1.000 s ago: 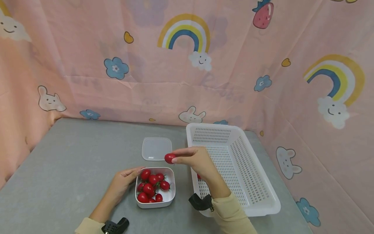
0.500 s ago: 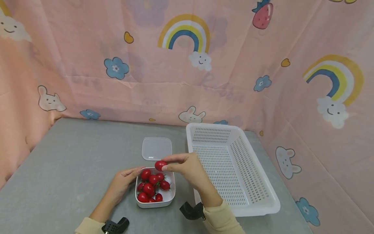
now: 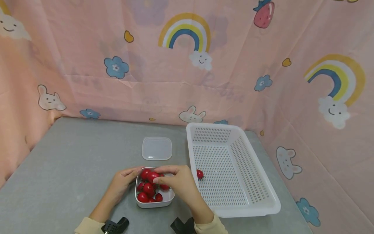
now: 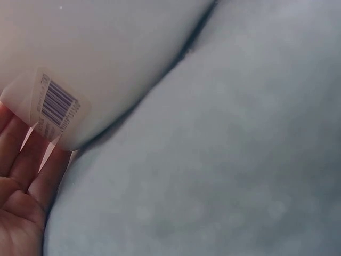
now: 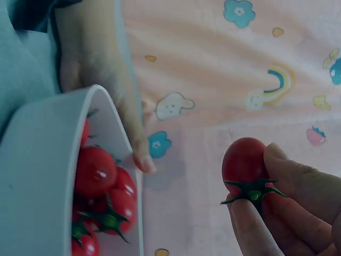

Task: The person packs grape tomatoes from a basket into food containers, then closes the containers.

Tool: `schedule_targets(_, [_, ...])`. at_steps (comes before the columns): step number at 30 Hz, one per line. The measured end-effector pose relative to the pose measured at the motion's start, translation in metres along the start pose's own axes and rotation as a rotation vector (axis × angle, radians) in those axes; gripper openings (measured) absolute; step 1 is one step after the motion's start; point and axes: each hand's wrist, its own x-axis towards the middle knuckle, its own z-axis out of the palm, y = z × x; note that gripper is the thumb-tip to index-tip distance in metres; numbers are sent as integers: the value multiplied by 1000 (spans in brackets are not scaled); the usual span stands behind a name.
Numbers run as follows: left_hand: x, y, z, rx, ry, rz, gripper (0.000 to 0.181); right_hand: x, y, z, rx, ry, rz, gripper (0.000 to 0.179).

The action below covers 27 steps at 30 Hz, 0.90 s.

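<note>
A cherry tomato (image 3: 152, 176) with a green calyx is pinched between the thumb and fingers of my right hand (image 3: 183, 183), over the white box (image 3: 156, 205). In the right wrist view the held cherry tomato (image 5: 242, 161) is apart from the box's contents. Several other cherry tomatoes (image 5: 96, 173) lie inside the box. My left hand (image 3: 120, 184) touches the box's left side near its back corner. In the left wrist view the fingers (image 4: 50, 170) lie extended along the box wall, beside a barcode label (image 4: 56, 104).
Right of the box stands a large white perforated basket (image 3: 263, 175), with a cherry tomato (image 3: 200, 174) visible by its left wall. A translucent lid (image 3: 156, 149) lies flat behind the box on the grey table (image 3: 73, 162). A patterned pink curtain (image 3: 140, 97) hangs behind.
My right hand has carried the cherry tomato left and toward me, from beside the basket to over the box. The cherry tomato in the basket shows again. My left hand has stayed put.
</note>
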Motion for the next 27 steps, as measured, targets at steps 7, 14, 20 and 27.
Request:
schedule_targets(7, [-1, 0, -1, 12, -14, 18, 38, -5, 15, 15, -5, 19, -3, 21])
schedule_targets(14, [0, -1, -1, -4, -19, 16, 38, -10, 32, 25, -21, 46, 45, 20])
schedule_targets(20, [0, -1, -1, -3, -18, 16, 38, -10, 44, 30, -43, 53, 60, 20])
schedule_targets(27, [-1, -1, -1, 7, -15, 16, 38, -10, 53, 32, -32, 58, 57, 20])
